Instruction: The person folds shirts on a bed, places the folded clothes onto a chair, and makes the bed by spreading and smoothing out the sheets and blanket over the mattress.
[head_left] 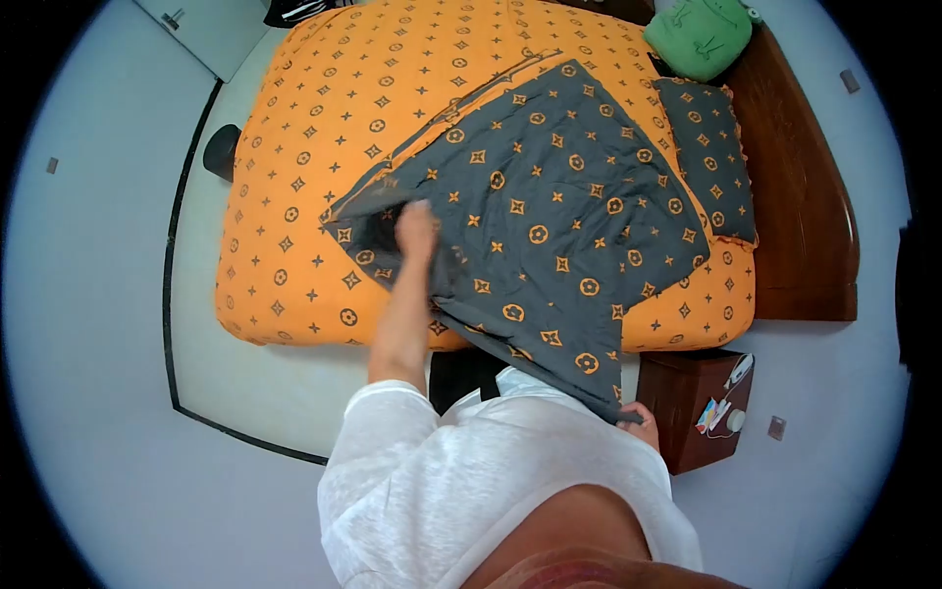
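A dark grey duvet (530,196) with orange printed motifs lies skewed across the bed, its orange underside showing along the upper left edge. My left hand (417,234) is over the duvet's left part, fingers closed on the fabric, which is lifted and blurred around it. Beneath that hand a dark fold or hollow shows in the cloth. At the bed's near side, my right hand (643,424) grips a corner of the duvet, pulled off the mattress toward my body. Its fingers are partly hidden by the cloth.
The bed (285,187) has an orange patterned sheet. A matching grey pillow (705,157) and a green cushion (699,37) lie by the wooden headboard (800,187). A nightstand (677,412) with small items stands at right. A dark bin (221,151) is beyond the bed's foot.
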Demonstrator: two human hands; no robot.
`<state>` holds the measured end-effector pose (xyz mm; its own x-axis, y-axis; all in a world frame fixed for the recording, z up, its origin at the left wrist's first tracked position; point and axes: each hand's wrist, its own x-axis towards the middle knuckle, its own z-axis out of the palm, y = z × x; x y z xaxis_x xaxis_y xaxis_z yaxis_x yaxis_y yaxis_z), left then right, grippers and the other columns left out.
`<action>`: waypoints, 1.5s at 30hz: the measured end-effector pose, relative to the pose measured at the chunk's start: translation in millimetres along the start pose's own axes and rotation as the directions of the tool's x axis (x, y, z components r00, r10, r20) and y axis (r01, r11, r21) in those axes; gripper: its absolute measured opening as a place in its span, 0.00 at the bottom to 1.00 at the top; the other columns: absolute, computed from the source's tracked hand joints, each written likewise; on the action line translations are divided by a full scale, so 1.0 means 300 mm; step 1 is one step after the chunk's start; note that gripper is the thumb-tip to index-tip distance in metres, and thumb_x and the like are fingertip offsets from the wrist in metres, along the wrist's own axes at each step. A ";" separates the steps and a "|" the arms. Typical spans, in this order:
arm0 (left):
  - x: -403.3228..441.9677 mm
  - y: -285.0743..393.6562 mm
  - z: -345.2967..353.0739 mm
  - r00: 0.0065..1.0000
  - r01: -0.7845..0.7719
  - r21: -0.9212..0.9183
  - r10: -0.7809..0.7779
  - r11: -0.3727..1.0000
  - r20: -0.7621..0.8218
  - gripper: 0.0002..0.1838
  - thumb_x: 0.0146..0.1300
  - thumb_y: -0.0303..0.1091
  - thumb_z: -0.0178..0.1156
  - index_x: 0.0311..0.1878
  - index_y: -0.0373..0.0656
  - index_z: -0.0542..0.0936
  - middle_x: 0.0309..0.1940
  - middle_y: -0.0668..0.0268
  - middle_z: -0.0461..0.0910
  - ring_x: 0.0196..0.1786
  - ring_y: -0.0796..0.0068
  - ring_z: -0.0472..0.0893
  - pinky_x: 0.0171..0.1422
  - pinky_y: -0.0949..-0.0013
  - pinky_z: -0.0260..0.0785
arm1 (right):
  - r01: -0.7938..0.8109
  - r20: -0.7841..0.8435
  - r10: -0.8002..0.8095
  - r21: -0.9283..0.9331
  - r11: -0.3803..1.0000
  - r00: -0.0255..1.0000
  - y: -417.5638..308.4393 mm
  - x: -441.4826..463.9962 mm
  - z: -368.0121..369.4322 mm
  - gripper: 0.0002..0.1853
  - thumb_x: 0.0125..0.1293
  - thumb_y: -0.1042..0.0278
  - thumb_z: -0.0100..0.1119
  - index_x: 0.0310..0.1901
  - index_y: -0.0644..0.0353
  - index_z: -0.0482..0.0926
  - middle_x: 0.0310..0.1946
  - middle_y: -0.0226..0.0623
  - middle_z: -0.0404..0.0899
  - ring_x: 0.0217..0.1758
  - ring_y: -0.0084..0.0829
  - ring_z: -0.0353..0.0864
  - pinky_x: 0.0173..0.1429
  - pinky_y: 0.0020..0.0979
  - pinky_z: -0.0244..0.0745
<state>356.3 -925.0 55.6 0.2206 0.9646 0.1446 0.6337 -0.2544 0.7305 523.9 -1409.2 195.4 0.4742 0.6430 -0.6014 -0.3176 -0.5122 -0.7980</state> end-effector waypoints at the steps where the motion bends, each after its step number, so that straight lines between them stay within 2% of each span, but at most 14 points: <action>1: -0.035 0.174 0.032 0.934 -0.350 0.066 0.354 0.934 -0.052 0.12 0.58 0.35 0.43 0.29 0.39 0.73 0.27 0.56 0.73 0.33 0.57 0.73 0.36 0.60 0.64 | 0.016 -0.015 -0.016 0.023 1.000 1.000 0.029 0.011 -0.011 0.16 0.47 0.71 0.55 0.40 0.64 0.71 0.33 0.33 0.73 0.37 0.23 0.71 0.40 0.22 0.66; 5: -0.443 0.746 0.126 0.484 -0.785 -0.373 0.866 0.494 0.127 0.06 0.50 0.30 0.46 0.28 0.39 0.72 0.28 0.57 0.71 0.34 0.59 0.72 0.35 0.62 0.65 | 0.282 -0.158 -0.238 0.405 0.870 0.958 -0.176 0.035 0.184 0.25 0.52 0.61 0.55 0.50 0.62 0.63 0.45 0.37 0.67 0.46 0.29 0.69 0.47 0.26 0.65; 8: -0.699 0.897 0.014 0.177 -0.075 -0.695 0.695 0.716 0.697 0.11 0.54 0.32 0.46 0.39 0.40 0.71 0.34 0.53 0.73 0.35 0.55 0.73 0.40 0.62 0.66 | 0.392 -0.145 -0.371 0.500 0.772 0.917 -0.101 0.095 0.116 0.27 0.54 0.56 0.56 0.52 0.61 0.62 0.47 0.38 0.66 0.47 0.32 0.69 0.46 0.29 0.68; 10: -0.799 0.848 0.034 0.049 -0.166 -0.778 0.793 0.606 0.607 0.17 0.52 0.33 0.49 0.47 0.43 0.69 0.38 0.54 0.73 0.42 0.56 0.72 0.44 0.62 0.64 | 0.341 -0.076 -0.366 0.571 0.746 0.928 -0.056 0.113 0.072 0.25 0.55 0.58 0.55 0.51 0.60 0.63 0.46 0.37 0.66 0.47 0.32 0.69 0.46 0.30 0.67; 14: -0.664 0.714 0.036 0.110 0.050 -0.795 0.788 0.604 0.606 0.21 0.52 0.32 0.50 0.51 0.41 0.67 0.41 0.59 0.72 0.44 0.64 0.71 0.48 0.66 0.63 | 0.172 -0.443 0.117 0.559 0.811 0.889 -0.105 0.085 0.061 0.18 0.61 0.64 0.46 0.51 0.58 0.63 0.48 0.34 0.67 0.52 0.30 0.66 0.54 0.32 0.63; 16: -0.566 0.582 0.033 0.473 0.212 -0.599 0.455 0.772 0.754 0.21 0.48 0.30 0.52 0.49 0.38 0.68 0.37 0.60 0.72 0.40 0.70 0.71 0.46 0.71 0.64 | 0.391 -0.410 -0.125 0.672 0.629 0.904 -0.146 0.054 0.015 0.20 0.61 0.62 0.46 0.52 0.63 0.63 0.49 0.35 0.66 0.52 0.31 0.65 0.55 0.34 0.60; 19: -0.473 0.145 0.097 0.966 0.117 -0.044 -0.103 0.992 0.237 0.21 0.44 0.32 0.54 0.43 0.32 0.69 0.43 0.48 0.70 0.45 0.53 0.70 0.50 0.59 0.62 | 0.480 -0.511 -0.109 0.683 0.550 0.853 -0.137 -0.008 -0.145 0.21 0.63 0.59 0.41 0.54 0.62 0.61 0.53 0.36 0.63 0.55 0.34 0.62 0.58 0.37 0.57; 21: -0.405 0.138 -0.116 0.660 0.676 0.234 -0.716 0.698 0.229 0.27 0.41 0.38 0.58 0.44 0.30 0.67 0.42 0.43 0.69 0.46 0.50 0.70 0.50 0.58 0.62 | 0.557 -0.590 -0.131 0.631 0.540 0.796 -0.221 -0.087 -0.174 0.21 0.62 0.58 0.42 0.53 0.63 0.61 0.53 0.37 0.63 0.55 0.35 0.63 0.57 0.38 0.59; 26: -0.557 -0.376 0.083 0.306 0.935 0.183 -0.952 0.305 0.025 0.36 0.45 0.43 0.58 0.54 0.32 0.58 0.49 0.46 0.65 0.49 0.51 0.69 0.51 0.58 0.63 | 0.712 -0.713 -0.258 0.459 0.531 0.652 -0.291 -0.248 -0.330 0.24 0.61 0.55 0.43 0.53 0.62 0.62 0.53 0.38 0.62 0.54 0.36 0.63 0.55 0.36 0.62; 28: -0.574 -0.392 0.121 0.164 0.827 -0.559 -0.926 -0.059 0.339 0.32 0.50 0.43 0.55 0.54 0.34 0.59 0.50 0.49 0.65 0.50 0.52 0.68 0.53 0.57 0.61 | 0.818 -0.926 -0.100 0.266 0.510 0.363 -0.307 -0.333 -0.398 0.21 0.60 0.58 0.44 0.52 0.61 0.64 0.54 0.38 0.61 0.56 0.35 0.61 0.58 0.36 0.58; 29: -0.597 -0.553 0.211 0.127 0.834 -0.515 -0.839 -0.199 0.529 0.29 0.52 0.43 0.52 0.54 0.34 0.60 0.51 0.52 0.65 0.51 0.55 0.67 0.53 0.55 0.61 | 0.831 -0.957 -0.100 0.182 0.525 0.273 -0.309 -0.389 -0.451 0.22 0.59 0.57 0.45 0.51 0.62 0.64 0.54 0.38 0.61 0.56 0.35 0.60 0.58 0.36 0.58; 38: -0.391 -0.079 -0.004 0.215 0.844 -0.463 -0.620 -0.271 0.755 0.24 0.53 0.40 0.53 0.50 0.35 0.65 0.50 0.54 0.67 0.52 0.54 0.66 0.56 0.52 0.57 | 0.824 -0.998 -0.031 0.034 0.565 0.063 -0.321 -0.589 -0.501 0.24 0.59 0.55 0.47 0.51 0.65 0.65 0.51 0.43 0.65 0.51 0.39 0.65 0.55 0.38 0.62; 39: -0.405 -0.320 0.082 0.453 0.773 -0.593 -0.461 -0.223 0.763 0.23 0.52 0.39 0.55 0.48 0.37 0.66 0.48 0.55 0.68 0.51 0.56 0.67 0.56 0.54 0.57 | 0.833 -1.000 0.010 0.009 0.553 0.004 -0.299 -0.551 -0.495 0.25 0.59 0.54 0.46 0.51 0.66 0.65 0.51 0.43 0.65 0.51 0.39 0.65 0.55 0.39 0.61; 45: -0.333 -0.221 -0.575 0.767 0.242 -0.965 -0.628 0.098 0.128 0.19 0.53 0.34 0.54 0.48 0.39 0.68 0.44 0.61 0.70 0.50 0.67 0.67 0.55 0.61 0.59 | 0.829 -0.952 0.306 0.165 0.534 -0.007 -0.207 -0.478 -0.695 0.26 0.59 0.52 0.45 0.50 0.69 0.64 0.51 0.43 0.65 0.52 0.39 0.65 0.55 0.39 0.60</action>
<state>164.5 -992.6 107.9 -0.1335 0.8911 -0.4336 -0.6005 0.2753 0.7507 646.8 -1588.3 339.2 0.6813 -0.7034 -0.2025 0.0882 0.3534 -0.9313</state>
